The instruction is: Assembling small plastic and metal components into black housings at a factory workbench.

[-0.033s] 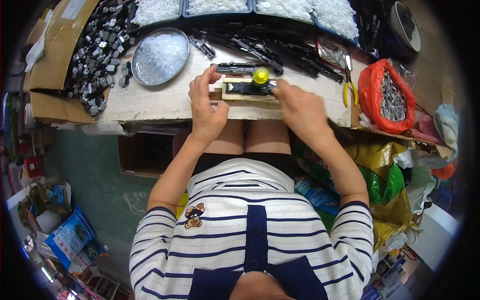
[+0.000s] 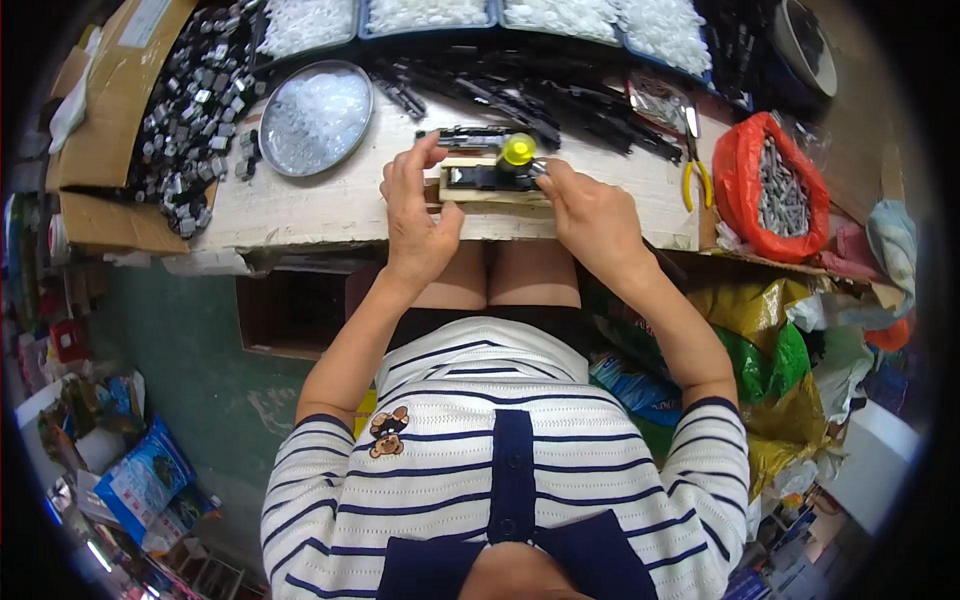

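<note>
Right hand: grip closed on yellow-headed mallet. Left hand: grip spread open beside wooden block. Black part on block, on counter. Red bag: grey elongated pieces. Round dish: clear pieces. Blue trays: white pieces.

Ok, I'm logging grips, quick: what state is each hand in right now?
Left hand: open, thumb and fingers apart, at the wooden block; contact unclear.
Right hand: closed, holding the yellow-headed tool.
</note>
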`<action>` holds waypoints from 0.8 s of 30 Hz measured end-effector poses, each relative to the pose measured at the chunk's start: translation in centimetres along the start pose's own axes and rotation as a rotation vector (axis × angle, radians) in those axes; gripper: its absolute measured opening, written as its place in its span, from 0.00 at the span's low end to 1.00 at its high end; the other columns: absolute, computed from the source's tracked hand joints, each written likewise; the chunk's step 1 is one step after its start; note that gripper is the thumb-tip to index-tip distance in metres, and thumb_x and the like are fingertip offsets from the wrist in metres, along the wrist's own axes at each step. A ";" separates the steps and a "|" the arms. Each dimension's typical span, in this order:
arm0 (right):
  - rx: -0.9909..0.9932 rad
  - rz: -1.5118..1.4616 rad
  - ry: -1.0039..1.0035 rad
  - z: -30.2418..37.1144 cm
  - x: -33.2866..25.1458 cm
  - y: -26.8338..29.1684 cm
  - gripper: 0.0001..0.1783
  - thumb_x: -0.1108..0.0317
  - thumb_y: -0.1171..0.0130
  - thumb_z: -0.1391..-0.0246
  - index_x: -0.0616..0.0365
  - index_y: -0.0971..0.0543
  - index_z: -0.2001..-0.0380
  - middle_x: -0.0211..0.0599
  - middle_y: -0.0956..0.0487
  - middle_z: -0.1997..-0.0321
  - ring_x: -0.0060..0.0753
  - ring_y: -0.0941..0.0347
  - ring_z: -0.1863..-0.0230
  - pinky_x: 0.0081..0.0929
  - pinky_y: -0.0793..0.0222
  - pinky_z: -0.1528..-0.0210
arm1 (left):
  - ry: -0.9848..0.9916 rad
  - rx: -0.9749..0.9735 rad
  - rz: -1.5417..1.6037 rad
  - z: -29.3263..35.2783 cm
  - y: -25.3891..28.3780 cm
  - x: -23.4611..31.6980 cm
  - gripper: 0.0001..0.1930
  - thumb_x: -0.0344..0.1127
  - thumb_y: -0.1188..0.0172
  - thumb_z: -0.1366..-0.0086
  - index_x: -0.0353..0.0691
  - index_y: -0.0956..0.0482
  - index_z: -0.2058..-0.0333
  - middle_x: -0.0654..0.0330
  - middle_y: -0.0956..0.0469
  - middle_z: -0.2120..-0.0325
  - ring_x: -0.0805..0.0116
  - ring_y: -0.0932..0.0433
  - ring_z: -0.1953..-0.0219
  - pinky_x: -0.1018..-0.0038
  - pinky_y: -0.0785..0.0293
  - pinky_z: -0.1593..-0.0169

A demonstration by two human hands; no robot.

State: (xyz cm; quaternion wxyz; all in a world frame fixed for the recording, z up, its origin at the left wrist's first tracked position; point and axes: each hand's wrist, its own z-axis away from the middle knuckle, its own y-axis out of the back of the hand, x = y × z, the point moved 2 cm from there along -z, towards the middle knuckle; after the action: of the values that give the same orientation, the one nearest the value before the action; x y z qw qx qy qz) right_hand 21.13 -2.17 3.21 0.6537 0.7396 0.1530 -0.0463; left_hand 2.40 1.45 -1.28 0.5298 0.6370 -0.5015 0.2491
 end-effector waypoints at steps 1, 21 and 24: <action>0.040 -0.017 0.030 0.0 0.1 0.1 0.09 0.63 0.51 0.45 0.57 0.31 0.74 0.42 0.24 0.82 0.45 0.27 0.82 0.39 0.34 0.83 | -0.066 -0.015 -0.051 -0.3 -0.6 0.7 0.35 0.21 0.48 0.59 0.38 0.40 0.46 0.55 0.32 0.59 0.58 0.36 0.55 0.65 0.45 0.49; 0.411 0.268 -0.287 4.8 12.6 1.4 0.11 0.66 0.43 0.54 0.59 0.25 0.68 0.44 0.28 0.68 0.46 0.33 0.62 0.40 0.37 0.62 | -0.219 -0.198 0.119 -3.7 -2.0 2.6 0.17 0.24 0.47 0.43 0.36 0.30 0.53 0.54 0.28 0.61 0.61 0.27 0.60 0.68 0.30 0.57; 0.330 0.477 -0.424 5.3 15.5 0.9 0.12 0.63 0.45 0.53 0.60 0.26 0.68 0.44 0.28 0.67 0.47 0.33 0.63 0.42 0.37 0.63 | 0.434 -0.086 1.041 -4.4 -0.1 3.6 0.16 0.27 0.53 0.37 0.35 0.33 0.50 0.55 0.28 0.63 0.66 0.25 0.64 0.74 0.25 0.59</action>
State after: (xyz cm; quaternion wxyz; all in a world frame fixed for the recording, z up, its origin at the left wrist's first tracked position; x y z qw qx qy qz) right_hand 36.75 -4.85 -0.81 0.5353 0.8239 -0.1726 -0.0690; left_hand 4.81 4.19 3.06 0.4536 0.2174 -0.6388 0.5822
